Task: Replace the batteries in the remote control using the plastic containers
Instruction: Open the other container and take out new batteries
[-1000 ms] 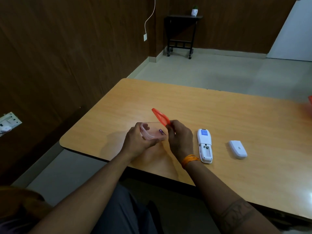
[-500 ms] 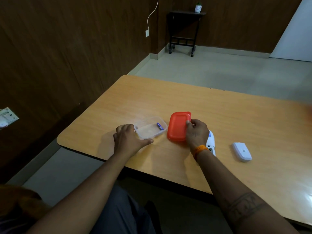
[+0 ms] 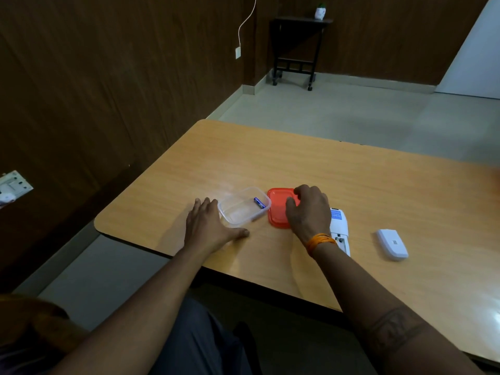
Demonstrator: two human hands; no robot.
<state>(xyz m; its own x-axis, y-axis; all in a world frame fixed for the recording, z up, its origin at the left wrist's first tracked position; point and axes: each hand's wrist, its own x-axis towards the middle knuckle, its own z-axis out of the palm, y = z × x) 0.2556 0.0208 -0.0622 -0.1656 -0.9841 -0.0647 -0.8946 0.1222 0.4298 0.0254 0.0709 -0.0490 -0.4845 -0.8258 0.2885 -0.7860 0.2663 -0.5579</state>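
- Where the dark wood wall meets the left edge of the view, a white socket plate (image 3: 12, 186) shows, well apart from the tabletop (image 3: 338, 185).
- The left hand (image 3: 209, 227) lies flat on the tabletop with straight, spread fingers, holding nothing; its fingertips touch or nearly touch the near-left wall of the tub (image 3: 243, 207).
- The tub is clear plastic, uncovered, standing upright on the tabletop.
- One blue battery (image 3: 259, 203) lies inside the tub, against its right wall.
- The orange lid (image 3: 278, 209) lies flat on the tabletop just beside the tub on the right, the two edges touching or almost so.
- The right hand (image 3: 311, 212) rests over the right part of the lid, its fingers loosely bent and spread on top of it; whether they grip its edge I cannot tell.
- An orange band (image 3: 320, 240) circles the right wrist.
- The white remote (image 3: 340, 228) lies face down just right of that hand, partly hidden by the wrist, its battery bay uncovered.
- The white battery cover (image 3: 392, 244) lies by itself further right, apart from the remote.
- Beyond the tabletop, a dark side table (image 3: 297, 47) stands against the far wall with a small white pot (image 3: 320, 12) on it.
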